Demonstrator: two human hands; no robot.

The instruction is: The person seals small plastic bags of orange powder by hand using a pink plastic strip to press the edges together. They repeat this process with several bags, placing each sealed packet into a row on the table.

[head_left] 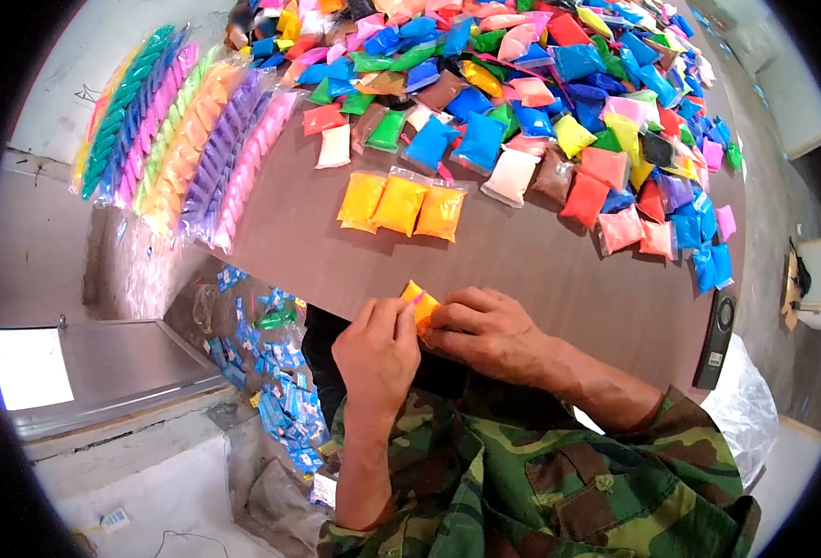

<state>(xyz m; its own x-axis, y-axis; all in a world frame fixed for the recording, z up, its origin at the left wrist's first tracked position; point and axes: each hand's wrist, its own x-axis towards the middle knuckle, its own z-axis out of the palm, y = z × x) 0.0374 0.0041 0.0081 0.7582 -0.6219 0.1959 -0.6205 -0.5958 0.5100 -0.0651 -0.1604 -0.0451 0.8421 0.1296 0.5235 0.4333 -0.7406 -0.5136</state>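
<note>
Between my two hands, at the near edge of the brown table, is a small orange packet [420, 300] with a bit of pink at its top. My left hand [378, 346] pinches its left side, fingers curled. From the right, my right hand [485, 333] grips the packet's other side, its fingers bent round it. Just beyond them, three yellow-orange packets [399, 205] lie side by side on the table [522, 270]. Their clear plastic edges point away from me.
A large heap of coloured packets [485, 139] covers the far and right part of the table. Twisted colourful bundles in clear plastic [207, 149] lie at the left. A black device [715, 339] rests at the right edge. Blue wrappers [289, 409] litter the floor.
</note>
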